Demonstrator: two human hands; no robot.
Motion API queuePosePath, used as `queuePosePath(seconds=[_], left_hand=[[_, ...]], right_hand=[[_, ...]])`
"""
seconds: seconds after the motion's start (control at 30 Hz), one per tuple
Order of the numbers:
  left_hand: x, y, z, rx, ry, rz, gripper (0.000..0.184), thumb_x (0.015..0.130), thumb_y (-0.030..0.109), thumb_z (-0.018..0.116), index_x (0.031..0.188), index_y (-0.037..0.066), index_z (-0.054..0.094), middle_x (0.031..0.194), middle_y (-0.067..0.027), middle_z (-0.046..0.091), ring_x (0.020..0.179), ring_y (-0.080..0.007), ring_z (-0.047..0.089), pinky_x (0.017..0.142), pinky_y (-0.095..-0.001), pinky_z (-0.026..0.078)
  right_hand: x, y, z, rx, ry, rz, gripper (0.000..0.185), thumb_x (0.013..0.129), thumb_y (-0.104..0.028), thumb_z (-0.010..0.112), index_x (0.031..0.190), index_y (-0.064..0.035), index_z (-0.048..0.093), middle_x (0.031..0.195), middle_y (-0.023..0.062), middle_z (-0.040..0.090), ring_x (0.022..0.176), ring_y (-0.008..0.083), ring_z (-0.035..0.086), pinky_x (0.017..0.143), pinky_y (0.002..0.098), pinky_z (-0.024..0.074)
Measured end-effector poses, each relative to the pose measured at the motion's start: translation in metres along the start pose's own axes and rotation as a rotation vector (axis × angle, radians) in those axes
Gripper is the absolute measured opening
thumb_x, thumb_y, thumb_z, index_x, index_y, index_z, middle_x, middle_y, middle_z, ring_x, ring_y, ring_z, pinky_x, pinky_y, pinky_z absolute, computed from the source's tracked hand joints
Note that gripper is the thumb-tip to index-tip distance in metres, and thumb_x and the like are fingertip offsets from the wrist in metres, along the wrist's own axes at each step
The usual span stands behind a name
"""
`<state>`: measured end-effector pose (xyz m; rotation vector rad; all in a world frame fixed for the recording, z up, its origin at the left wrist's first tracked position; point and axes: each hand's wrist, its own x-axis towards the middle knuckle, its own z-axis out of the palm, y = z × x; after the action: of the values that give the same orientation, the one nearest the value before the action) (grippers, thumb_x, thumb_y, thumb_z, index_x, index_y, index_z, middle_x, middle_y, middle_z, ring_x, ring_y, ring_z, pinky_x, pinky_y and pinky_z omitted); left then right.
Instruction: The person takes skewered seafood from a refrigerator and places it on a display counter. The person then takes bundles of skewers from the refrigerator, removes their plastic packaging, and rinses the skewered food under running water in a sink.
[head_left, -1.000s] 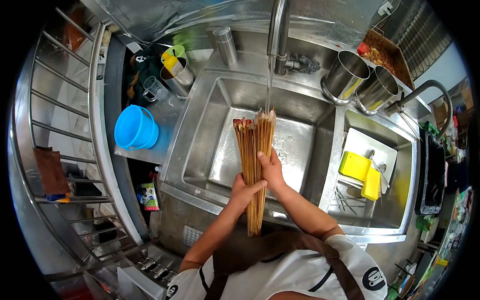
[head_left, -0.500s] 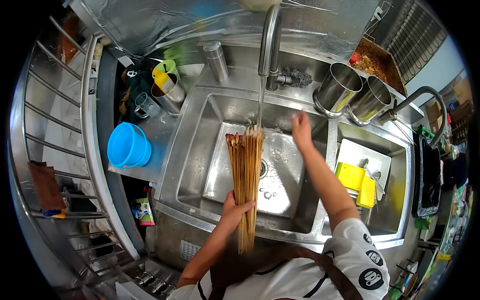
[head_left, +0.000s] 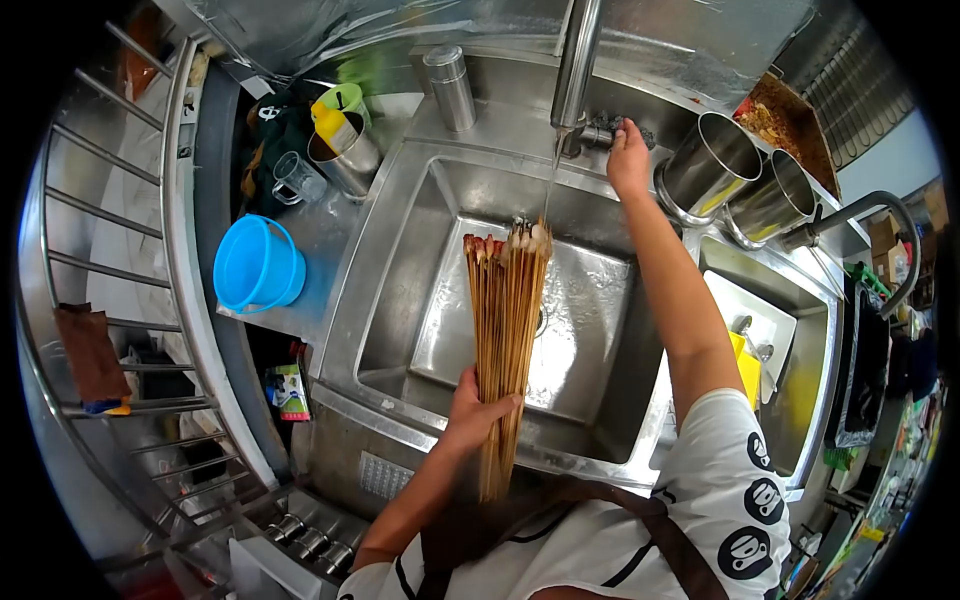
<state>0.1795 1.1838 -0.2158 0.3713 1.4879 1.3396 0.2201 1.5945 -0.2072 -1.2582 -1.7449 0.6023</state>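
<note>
My left hand (head_left: 476, 412) is wrapped round the lower part of a thick bundle of wooden skewers (head_left: 503, 340), held tilted over the large sink basin (head_left: 400, 345). Small reddish and whitish pieces show at the upper tips. A thin stream of water runs from the faucet (head_left: 577, 65) down to the pale tips at the right side. Up behind the basin, my right hand (head_left: 628, 158) has its fingers closed at the end of the faucet handle (head_left: 597, 137); the fingers partly hide the handle.
Two steel cylinders (head_left: 712, 165) stand right of the faucet. A smaller basin (head_left: 815, 370) holds a white tray, spoons and a yellow item. At left are a blue bucket (head_left: 255, 265), a glass mug (head_left: 297, 178) and a steel container (head_left: 345, 155). A metal canister (head_left: 450, 90) stands behind the sink.
My right hand has moved from above the basin up to the faucet handle. The view has shifted slightly. My left hand keeps hold of the skewers under the stream.
</note>
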Motion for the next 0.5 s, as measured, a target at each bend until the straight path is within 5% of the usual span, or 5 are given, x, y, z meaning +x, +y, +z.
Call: queuePosePath(seconds=[0.2, 0.27, 0.4, 0.5], left_hand=[[-0.006, 0.019, 0.006, 0.01, 0.007, 0.024, 0.059, 0.074, -0.001, 0.068, 0.12, -0.004, 0.031, 0.1, -0.0093, 0.055, 0.086, -0.0151, 0.057, 0.076, -0.0294, 0.05], [-0.006, 0.019, 0.008, 0.027, 0.019, 0.041, 0.059, 0.073, -0.001, 0.068, 0.12, -0.004, 0.031, 0.1, -0.0093, 0.056, 0.086, -0.0152, 0.057, 0.075, -0.0292, 0.05], [-0.004, 0.012, 0.01, 0.041, 0.017, 0.072, 0.059, 0.072, -0.001, 0.069, 0.119, -0.004, 0.031, 0.099, -0.0095, 0.056, 0.085, -0.0151, 0.058, 0.075, -0.0285, 0.05], [0.003, 0.007, 0.011, 0.098, 0.022, 0.087, 0.06, 0.072, 0.0, 0.069, 0.118, -0.003, 0.031, 0.099, -0.0097, 0.056, 0.085, -0.0149, 0.058, 0.074, -0.0281, 0.05]], right_hand=[[-0.034, 0.012, -0.005, 0.166, 0.013, 0.023, 0.047, 0.09, -0.027, 0.046, 0.122, 0.0074, 0.043, 0.111, 0.0279, 0.055, 0.104, 0.0392, 0.054, 0.087, 0.0395, 0.043], [-0.081, 0.017, -0.014, 0.28, -0.14, 0.215, 0.059, 0.089, -0.034, 0.052, 0.129, 0.0069, 0.037, 0.128, 0.0202, 0.047, 0.116, 0.0284, 0.047, 0.091, 0.0373, 0.0404], [-0.181, -0.018, -0.036, 0.746, -0.474, 0.747, 0.072, 0.084, -0.043, 0.058, 0.135, 0.0014, 0.031, 0.119, 0.0145, 0.051, 0.108, 0.0237, 0.049, 0.085, 0.0367, 0.0426], [-0.212, -0.052, -0.052, 0.78, -0.665, 0.792, 0.071, 0.084, -0.042, 0.058, 0.134, 0.0008, 0.031, 0.119, 0.0137, 0.051, 0.105, 0.0213, 0.049, 0.081, 0.0378, 0.0437]])
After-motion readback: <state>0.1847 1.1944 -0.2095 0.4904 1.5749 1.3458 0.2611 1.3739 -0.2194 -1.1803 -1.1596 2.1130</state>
